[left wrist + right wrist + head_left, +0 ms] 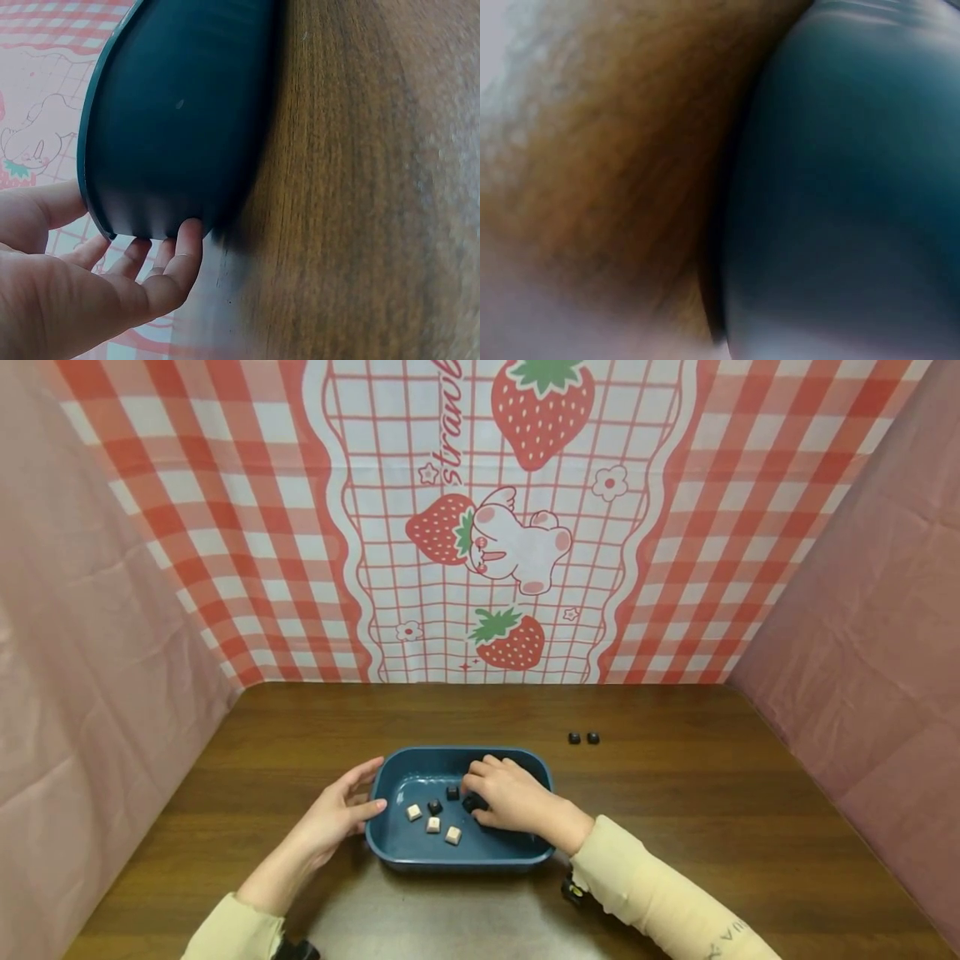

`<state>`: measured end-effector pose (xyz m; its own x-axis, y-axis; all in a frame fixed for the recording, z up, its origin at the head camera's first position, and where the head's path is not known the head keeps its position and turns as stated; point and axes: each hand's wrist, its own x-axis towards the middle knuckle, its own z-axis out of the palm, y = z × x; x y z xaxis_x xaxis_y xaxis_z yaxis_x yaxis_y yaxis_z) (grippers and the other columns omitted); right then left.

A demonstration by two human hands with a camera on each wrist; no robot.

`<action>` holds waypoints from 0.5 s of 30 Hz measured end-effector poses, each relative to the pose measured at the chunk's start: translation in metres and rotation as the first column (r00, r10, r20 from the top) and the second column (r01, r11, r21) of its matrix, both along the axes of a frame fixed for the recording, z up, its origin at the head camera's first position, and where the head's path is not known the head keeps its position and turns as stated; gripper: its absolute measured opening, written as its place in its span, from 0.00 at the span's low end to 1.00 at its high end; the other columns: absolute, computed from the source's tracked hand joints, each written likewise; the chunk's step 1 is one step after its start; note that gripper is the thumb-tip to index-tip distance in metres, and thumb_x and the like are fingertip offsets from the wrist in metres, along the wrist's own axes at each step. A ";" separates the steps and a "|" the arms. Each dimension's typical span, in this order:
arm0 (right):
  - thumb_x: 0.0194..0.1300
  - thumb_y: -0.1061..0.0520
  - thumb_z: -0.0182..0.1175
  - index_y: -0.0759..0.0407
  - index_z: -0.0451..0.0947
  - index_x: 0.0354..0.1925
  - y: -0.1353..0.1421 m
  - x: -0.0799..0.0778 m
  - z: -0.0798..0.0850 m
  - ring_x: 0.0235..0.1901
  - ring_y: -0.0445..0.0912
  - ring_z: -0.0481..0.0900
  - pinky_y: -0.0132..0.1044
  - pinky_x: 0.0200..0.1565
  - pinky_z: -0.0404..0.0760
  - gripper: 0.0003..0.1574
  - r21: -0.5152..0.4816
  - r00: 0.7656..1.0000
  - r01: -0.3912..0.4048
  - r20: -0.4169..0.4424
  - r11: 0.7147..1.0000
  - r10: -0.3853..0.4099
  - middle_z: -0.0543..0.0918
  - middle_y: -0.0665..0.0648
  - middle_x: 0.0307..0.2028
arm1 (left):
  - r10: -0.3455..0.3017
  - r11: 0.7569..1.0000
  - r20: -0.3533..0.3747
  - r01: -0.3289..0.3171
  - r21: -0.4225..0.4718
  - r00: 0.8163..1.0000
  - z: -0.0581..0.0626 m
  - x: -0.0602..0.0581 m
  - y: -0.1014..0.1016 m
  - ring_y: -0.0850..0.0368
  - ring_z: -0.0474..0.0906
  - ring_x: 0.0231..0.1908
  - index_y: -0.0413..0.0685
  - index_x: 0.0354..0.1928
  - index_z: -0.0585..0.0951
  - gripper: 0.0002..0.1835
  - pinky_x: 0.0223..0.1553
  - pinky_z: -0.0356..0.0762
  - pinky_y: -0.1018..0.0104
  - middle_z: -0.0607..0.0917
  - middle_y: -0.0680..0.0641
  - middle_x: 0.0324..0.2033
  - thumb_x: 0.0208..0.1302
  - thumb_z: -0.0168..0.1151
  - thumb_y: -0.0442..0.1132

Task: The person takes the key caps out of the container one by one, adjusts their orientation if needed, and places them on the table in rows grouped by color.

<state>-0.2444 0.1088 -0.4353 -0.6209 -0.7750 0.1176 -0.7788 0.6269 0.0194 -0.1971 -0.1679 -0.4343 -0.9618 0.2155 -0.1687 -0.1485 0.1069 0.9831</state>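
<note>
Blk keycaps [435, 807]: 2 in full view in tray [462, 864], min. 1 more partly hid. at R hand [513, 795], 2 on tbl [675, 802]. Wht keycaps [433, 825]: 3. Trays: 1.

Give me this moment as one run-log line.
left hand: grips blue tray at left end; right hand: inside tray at black keycap, grip unclear; white keycaps: three in tray; black pair: on table beyond tray

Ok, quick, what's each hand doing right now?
Left hand: holding the blue tray at its left end, thumb over the rim.
Right hand: inside the tray, fingers curled round at least one black keycap; firmness unclear.
</note>
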 end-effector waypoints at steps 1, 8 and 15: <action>0.59 0.47 0.64 0.46 0.79 0.43 0.000 0.000 0.000 0.39 0.43 0.72 0.38 0.38 0.73 0.13 0.003 1.000 -0.006 -0.004 1.000 0.006 0.78 0.47 0.40 | -0.002 1.000 -0.001 0.002 0.003 1.000 0.000 0.000 0.000 0.39 0.69 0.58 0.47 0.70 0.59 0.33 0.40 0.79 0.57 0.63 0.36 0.65 0.65 0.55 0.28; 0.60 0.47 0.64 0.46 0.78 0.41 -0.001 0.000 -0.002 0.38 0.43 0.72 0.36 0.36 0.72 0.11 0.027 0.999 -0.018 -0.030 0.999 0.019 0.77 0.47 0.39 | -0.016 1.000 -0.022 0.016 0.014 1.000 0.000 0.002 -0.001 0.39 0.69 0.58 0.44 0.71 0.57 0.33 0.39 0.79 0.56 0.62 0.34 0.65 0.65 0.55 0.29; 0.60 0.48 0.64 0.45 0.78 0.39 0.000 0.001 -0.001 0.38 0.43 0.71 0.36 0.36 0.72 0.09 0.014 0.999 -0.015 -0.032 1.000 0.015 0.77 0.47 0.38 | -0.019 1.000 -0.019 0.019 0.006 1.000 -0.001 0.001 -0.001 0.39 0.69 0.58 0.45 0.71 0.56 0.34 0.39 0.79 0.56 0.62 0.34 0.65 0.66 0.55 0.29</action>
<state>-0.2436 0.1088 -0.4363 -0.6054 -0.7859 0.1262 -0.7869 0.6147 0.0533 -0.1964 -0.1684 -0.4357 -0.9606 0.2345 -0.1491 -0.1279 0.1033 0.9864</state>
